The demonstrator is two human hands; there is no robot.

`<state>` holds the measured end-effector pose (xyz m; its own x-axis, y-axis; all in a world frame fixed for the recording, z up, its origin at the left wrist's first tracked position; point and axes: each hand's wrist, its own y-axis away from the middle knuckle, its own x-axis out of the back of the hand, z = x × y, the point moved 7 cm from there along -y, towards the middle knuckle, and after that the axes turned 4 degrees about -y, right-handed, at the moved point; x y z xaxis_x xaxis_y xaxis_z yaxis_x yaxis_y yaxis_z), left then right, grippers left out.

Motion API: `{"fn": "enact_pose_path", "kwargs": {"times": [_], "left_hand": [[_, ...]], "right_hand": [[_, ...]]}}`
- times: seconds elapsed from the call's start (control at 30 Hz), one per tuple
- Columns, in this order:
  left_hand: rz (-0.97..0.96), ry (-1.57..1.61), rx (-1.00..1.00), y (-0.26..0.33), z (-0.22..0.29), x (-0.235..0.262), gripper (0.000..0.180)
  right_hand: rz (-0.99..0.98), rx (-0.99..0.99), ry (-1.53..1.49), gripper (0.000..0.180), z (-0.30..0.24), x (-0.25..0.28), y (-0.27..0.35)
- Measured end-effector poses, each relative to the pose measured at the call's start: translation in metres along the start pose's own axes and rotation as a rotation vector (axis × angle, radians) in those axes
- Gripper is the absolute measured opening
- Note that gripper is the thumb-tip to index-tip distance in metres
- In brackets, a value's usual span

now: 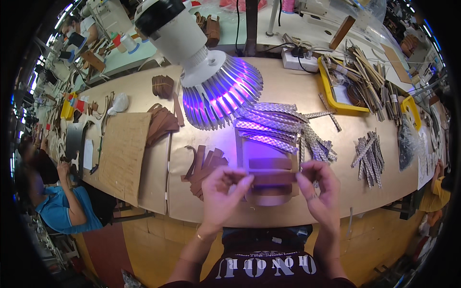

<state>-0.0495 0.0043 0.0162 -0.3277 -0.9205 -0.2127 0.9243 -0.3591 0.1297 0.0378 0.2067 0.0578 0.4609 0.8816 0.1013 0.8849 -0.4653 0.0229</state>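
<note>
A brown flat strip (pixel 273 179), probably leather, is stretched level between my two hands. My left hand (pixel 222 193) pinches its left end between thumb and fingers, and my right hand (pixel 321 191) pinches the right end. Just beyond the held strip lies another brown strip (pixel 270 163). More curved brown strips (pixel 270 196) show on the near side, partly covered by the held one. Beside my left hand is a loose pile of brown strips (pixel 204 167). Past the hands, a heap of pale braided strips (pixel 269 126) lies under violet light.
A large finned lamp (pixel 223 91) hangs over the table's middle. More brown strips (pixel 161 126) and a plywood board (pixel 120 158) lie left. Right are a braided bundle (pixel 369 159) and a yellow tray (pixel 345 105). A person in blue (pixel 67 209) sits left; another in yellow (pixel 434 194) is right.
</note>
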Motion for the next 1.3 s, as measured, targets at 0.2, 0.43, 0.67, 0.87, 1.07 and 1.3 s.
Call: {"fn": "enact_pose_path", "kwargs": {"times": [0.2,0.43,0.67,0.87,1.07,1.3], "left_hand": [[0.099,-0.083,-0.119,-0.05,-0.007,0.003,0.022],[0.118,-0.079,-0.08,-0.059,-0.017,0.013,0.022],[0.117,-0.011,-0.056,-0.065,-0.024,0.01,0.021],[0.113,-0.035,-0.055,-0.057,-0.023,0.01,0.02],[0.112,-0.032,-0.025,-0.059,-0.031,0.006,0.02],[0.09,-0.062,-0.021,-0.054,-0.031,0.005,0.02]], "right_hand": [[0.083,0.123,0.122,0.02,0.001,-0.011,-0.031],[0.064,0.086,0.102,0.017,0.015,-0.017,-0.034],[0.118,0.131,0.103,0.014,0.011,-0.017,-0.047],[0.141,0.15,0.163,0.014,0.009,-0.009,-0.042],[0.17,0.132,0.111,0.014,0.021,-0.007,-0.043],[0.159,0.143,0.18,0.015,0.022,-0.008,-0.035]]}}
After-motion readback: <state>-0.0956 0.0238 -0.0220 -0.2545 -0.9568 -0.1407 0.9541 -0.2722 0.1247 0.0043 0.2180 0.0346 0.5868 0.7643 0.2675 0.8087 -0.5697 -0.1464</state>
